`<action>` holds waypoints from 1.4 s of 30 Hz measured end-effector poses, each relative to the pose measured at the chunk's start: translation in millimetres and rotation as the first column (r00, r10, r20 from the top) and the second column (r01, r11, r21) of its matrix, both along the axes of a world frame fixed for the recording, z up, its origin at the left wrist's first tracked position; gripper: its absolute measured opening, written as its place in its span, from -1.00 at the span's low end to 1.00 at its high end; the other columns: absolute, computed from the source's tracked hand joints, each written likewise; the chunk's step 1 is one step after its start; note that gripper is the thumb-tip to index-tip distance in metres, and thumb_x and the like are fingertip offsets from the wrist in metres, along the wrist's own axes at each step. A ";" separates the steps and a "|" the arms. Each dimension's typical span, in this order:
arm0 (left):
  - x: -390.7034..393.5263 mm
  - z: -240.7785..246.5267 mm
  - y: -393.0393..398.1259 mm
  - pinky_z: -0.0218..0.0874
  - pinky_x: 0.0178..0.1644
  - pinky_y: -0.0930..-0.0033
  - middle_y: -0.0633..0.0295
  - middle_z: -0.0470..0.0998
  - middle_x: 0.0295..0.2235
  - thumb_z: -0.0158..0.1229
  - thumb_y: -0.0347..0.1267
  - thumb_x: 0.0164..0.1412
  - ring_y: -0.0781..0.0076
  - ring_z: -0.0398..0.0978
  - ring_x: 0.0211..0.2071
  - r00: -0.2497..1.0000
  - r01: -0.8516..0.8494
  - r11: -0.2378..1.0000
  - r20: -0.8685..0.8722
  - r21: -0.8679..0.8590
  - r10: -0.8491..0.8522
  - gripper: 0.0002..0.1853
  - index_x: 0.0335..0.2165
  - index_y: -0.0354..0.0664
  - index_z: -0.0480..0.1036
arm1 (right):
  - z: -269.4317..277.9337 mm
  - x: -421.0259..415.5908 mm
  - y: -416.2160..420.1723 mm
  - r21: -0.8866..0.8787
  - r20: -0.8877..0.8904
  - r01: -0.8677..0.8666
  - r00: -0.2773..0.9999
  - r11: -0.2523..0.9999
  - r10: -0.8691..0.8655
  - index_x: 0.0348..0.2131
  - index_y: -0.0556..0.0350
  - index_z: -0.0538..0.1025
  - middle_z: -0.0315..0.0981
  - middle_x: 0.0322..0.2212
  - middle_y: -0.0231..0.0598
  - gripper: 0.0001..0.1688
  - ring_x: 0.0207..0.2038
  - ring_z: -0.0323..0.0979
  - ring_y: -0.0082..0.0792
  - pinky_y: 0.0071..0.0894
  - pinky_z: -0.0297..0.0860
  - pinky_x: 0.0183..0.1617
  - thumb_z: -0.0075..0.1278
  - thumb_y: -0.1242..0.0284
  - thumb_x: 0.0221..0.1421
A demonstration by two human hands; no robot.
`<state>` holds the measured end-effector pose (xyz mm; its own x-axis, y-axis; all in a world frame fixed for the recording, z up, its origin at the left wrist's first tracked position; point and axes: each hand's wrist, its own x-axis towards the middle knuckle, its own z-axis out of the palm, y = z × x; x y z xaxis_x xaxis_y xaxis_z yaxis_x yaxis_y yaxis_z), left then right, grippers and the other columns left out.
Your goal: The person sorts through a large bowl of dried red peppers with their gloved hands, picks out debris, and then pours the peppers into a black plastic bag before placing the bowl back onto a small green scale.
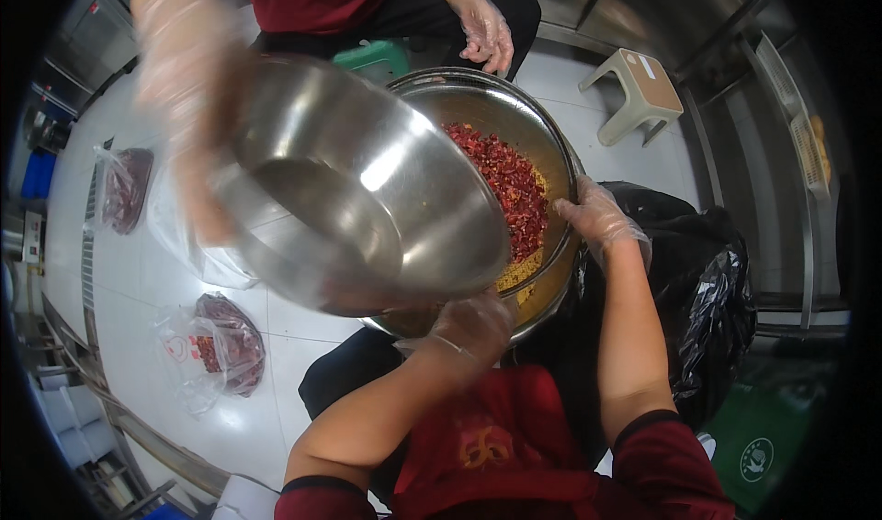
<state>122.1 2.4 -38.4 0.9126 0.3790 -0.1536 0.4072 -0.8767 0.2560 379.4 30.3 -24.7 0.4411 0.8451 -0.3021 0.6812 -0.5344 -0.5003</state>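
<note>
A round metal sieve (561, 131) rests in a large steel basin (551, 306), holding chopped dried red chillies (506, 189) and yellow seeds (518, 275). My right hand (603, 217), in a clear plastic glove, grips the sieve's right rim, thumb on the inside. At the near rim is my gloved left hand (472, 330), blurred, its fingers closed around the edge and partly hidden. A wide stainless steel bowl (441, 210), tilted over the sieve's left half, shows a bare inside. The gloved hand (200, 93) of a person opposite, heavily blurred, is at that bowl's far left side.
The person's other gloved hand (486, 31) hangs beyond the sieve. Plastic bags of dark red contents (127, 189) (234, 348) lie on the tiled floor to the left. A black plastic bag (689, 265) bulges at right; a plastic stool (637, 93) stands behind it.
</note>
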 end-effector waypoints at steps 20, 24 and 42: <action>8.8 23.0 13.0 0.29 -0.13 0.17 -0.03 0.49 -0.33 -0.03 -0.44 0.05 0.09 0.48 -0.23 0.952 0.027 0.987 0.304 -0.157 0.022 -0.71 -0.22 -0.27 0.44 | 23.6 -49.1 22.2 0.505 -0.203 -0.143 0.939 0.851 0.278 -0.14 0.20 0.47 0.41 -0.09 -0.06 -0.61 -0.05 0.40 -0.19 -0.35 0.31 0.05 0.10 0.61 -0.06; 5.7 22.1 17.0 0.31 -0.16 0.20 0.03 0.50 -0.39 -0.02 -0.44 0.03 0.12 0.50 -0.30 0.947 0.037 0.980 0.321 -0.197 0.029 -0.79 -0.31 -0.26 0.44 | 36.5 -71.9 23.6 0.359 0.120 -0.345 0.938 0.867 0.324 -0.09 0.07 0.46 0.23 0.09 0.01 -0.53 0.07 0.29 0.03 -0.25 0.27 0.14 0.11 0.59 -0.08; -69.3 23.3 82.1 0.35 -0.23 0.12 -0.01 0.54 -0.37 0.06 -0.44 0.08 -0.02 0.51 -0.32 0.545 -0.675 0.706 0.500 -0.214 0.673 -0.77 -0.23 -0.19 0.46 | -12.7 15.9 13.5 0.469 0.083 -0.007 0.996 0.883 -0.036 0.01 0.31 0.33 0.28 0.01 0.06 -0.44 0.10 0.24 -0.04 -0.25 0.21 0.13 0.02 0.49 -0.02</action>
